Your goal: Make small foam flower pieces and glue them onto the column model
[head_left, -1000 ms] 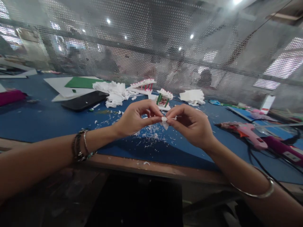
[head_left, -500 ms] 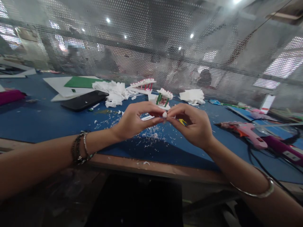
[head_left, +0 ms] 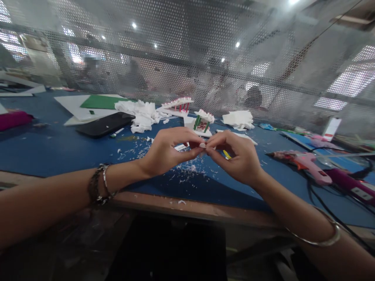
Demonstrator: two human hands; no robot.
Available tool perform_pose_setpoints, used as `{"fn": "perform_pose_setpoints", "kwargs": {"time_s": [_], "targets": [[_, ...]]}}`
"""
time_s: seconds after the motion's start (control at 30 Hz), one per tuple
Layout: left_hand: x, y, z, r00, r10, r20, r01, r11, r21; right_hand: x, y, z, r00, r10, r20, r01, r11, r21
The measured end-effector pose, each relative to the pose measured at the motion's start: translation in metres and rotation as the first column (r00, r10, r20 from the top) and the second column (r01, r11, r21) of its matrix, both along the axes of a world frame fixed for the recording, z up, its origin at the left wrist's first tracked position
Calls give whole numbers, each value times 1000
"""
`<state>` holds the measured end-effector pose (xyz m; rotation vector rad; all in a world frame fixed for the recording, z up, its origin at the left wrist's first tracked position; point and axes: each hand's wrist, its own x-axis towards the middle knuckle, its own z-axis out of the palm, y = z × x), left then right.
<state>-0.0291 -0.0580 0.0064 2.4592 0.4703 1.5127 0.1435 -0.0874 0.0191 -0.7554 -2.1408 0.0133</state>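
My left hand [head_left: 170, 150] and my right hand [head_left: 237, 156] meet fingertip to fingertip above the blue table [head_left: 58, 150]. Both are pinched shut on a tiny white scrap [head_left: 206, 147] that is almost hidden between the thumbs and forefingers. White shavings [head_left: 187, 169] lie scattered on the mat right below my hands. Just behind them stands a small model with green and red posts [head_left: 202, 123], and a second white model with red posts [head_left: 177, 105] sits farther back.
A black phone [head_left: 104, 124] and a heap of white scraps [head_left: 142, 113] lie at left, with white and green sheets [head_left: 96, 102] behind. A pink glue gun [head_left: 304, 164] and cables lie at right. A perforated screen [head_left: 187, 58] closes the far side.
The white piece, plainly visible a second ago, has been squeezed smaller and is now nearly hidden between my fingertips. Both hands stayed in place, fingers working closer together.
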Motion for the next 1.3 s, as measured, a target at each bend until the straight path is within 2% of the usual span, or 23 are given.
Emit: {"fn": "perform_pose_setpoints", "kwargs": {"time_s": [0.13,0.23,0.37,0.53,0.63,0.77,0.97,1.13,1.3], "targets": [[2,1,1,999,-30,14,31,990,-134,1,-1,3,1000,0,18,0,1000,6],[3,4,1,997,-71,5,70,971,-227,2,-1,7,989,8,147,-28,991,132],[3,9,-1,993,-120,14,118,936,-331,5,1,11,929,-7,370,-111,949,296],[4,11,-1,986,-163,34,161,878,-450,7,1,10,936,-50,349,-87,927,364],[5,10,-1,984,-171,39,169,862,-477,7,1,10,939,-59,340,-86,915,395],[5,9,-2,982,-182,59,189,871,-454,6,0,9,953,-38,300,-79,927,366],[4,9,-4,982,-174,72,188,918,-350,4,-1,10,981,-19,191,-27,972,234],[3,9,-3,989,-150,21,151,977,-149,3,-1,9,994,-12,112,3,996,84],[1,8,-3,992,-116,-56,117,993,7,3,1,7,1000,-5,17,6,994,-107]]}}
